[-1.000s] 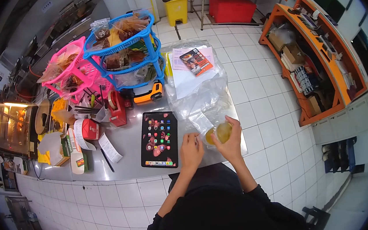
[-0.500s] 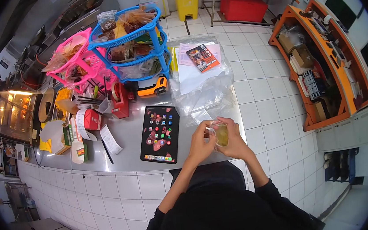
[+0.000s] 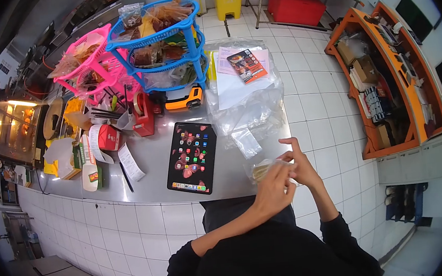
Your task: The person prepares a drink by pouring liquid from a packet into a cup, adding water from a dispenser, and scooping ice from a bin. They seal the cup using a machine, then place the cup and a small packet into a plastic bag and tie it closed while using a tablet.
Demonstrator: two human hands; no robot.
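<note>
Near the front edge of the steel table, a small clear plastic bag [image 3: 259, 172] with yellowish-green contents lies on its side in my hands. My left hand [image 3: 275, 190] is closed on the gathered end of the bag, its fingers bent over it. Beside it, my right hand [image 3: 305, 168] seems to pinch the same end between thumb and bent fingers, while its index finger stretches out. The exact grip is partly hidden where both hands meet. A small flat clear bag [image 3: 246, 143] lies just beyond them. To the left rests a tablet [image 3: 191, 158] with its screen lit.
Blue tiered baskets [image 3: 157, 45] and pink baskets [image 3: 87, 60] hold several filled bags. An orange-black handheld device [image 3: 184, 99], red tape dispenser [image 3: 143, 115], receipt [image 3: 131, 162] and black pen [image 3: 126, 177] lie left. Large plastic sheets [image 3: 250, 115] and papers lie ahead; an orange shelf [image 3: 386, 85] stands right.
The bag has gone from upright to lying sideways, pointing left. My left hand has crossed over to its gathered end, and my right hand's index finger has straightened. The view has shifted slightly.
</note>
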